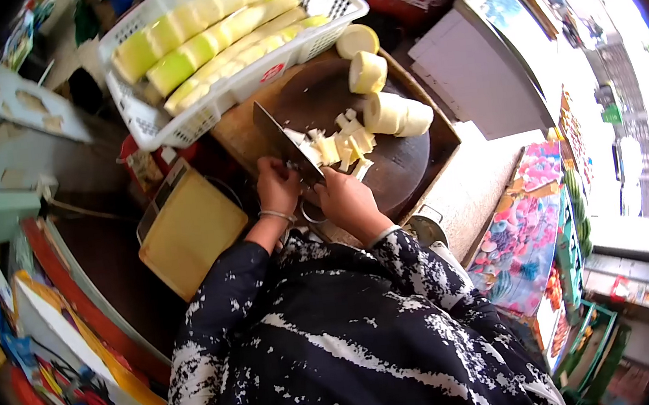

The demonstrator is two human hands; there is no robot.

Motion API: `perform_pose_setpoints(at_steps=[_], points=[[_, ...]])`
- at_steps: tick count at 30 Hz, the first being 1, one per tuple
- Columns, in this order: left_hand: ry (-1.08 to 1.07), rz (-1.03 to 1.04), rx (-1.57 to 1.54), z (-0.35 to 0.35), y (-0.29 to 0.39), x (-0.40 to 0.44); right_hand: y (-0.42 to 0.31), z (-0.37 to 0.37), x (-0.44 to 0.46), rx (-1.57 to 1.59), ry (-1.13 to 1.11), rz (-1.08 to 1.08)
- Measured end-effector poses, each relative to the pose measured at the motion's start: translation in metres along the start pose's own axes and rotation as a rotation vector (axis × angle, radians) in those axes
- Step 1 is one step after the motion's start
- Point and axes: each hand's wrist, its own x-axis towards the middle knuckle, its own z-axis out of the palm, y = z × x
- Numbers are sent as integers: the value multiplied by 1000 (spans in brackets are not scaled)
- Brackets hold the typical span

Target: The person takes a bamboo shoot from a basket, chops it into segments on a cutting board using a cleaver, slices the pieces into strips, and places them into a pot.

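A cleaver point(286, 141) is angled over the round dark chopping board point(407, 164). My right hand point(350, 202) is closed at the near end of its blade, around the grip. My left hand point(279, 187), with a bracelet at its wrist, is beside the blade's left face; its fingers are pinched together, and what lies in them is hidden. Pale chopped pieces point(346, 145), apparently bamboo shoot, are heaped against the blade's right side. Thick round bamboo shoot sections point(397, 114) rest on the board's right and far edge. A metal ring point(311, 212) shows between my wrists.
A white plastic basket point(213, 119) of long peeled bamboo shoots point(224, 39) stands beyond the board. To the left sits a yellowish lidded container point(193, 232). At the right are a white box point(476, 68) and a flower-patterned sheet point(521, 229). Cluttered goods fill the lower left.
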Motion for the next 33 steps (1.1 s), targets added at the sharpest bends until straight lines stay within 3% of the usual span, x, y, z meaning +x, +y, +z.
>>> perform_pose_setpoints(at_steps=[3,6,7,8,10,12,14,20,22,27,33], points=[[-28,62,-89,-1,9,-1,9,-29,-17,103,107,76],[-113,169,-66,-1,15,0,26,-52,-20,-14,194,223],[-129,336,52,0,3,3,36,-55,-19,-63,253,197],[-141,349,55,-1,10,5,44,-58,-18,-112,312,172],[15,649,338,-1,24,6,60,-59,-17,-208,311,153],[-45,653,477,8,24,12,74,-49,-14,-269,214,162],[-161,530,717,11,30,17,63,-48,-18,-291,160,144],[-309,631,614,23,30,34,64,-34,-41,-178,235,118],[-511,721,464,23,27,47,62,-31,-60,-44,287,245],[-730,771,343,35,46,67,105,2,-102,1279,376,388],[-855,838,344,50,58,75,118,31,-116,1531,416,528]])
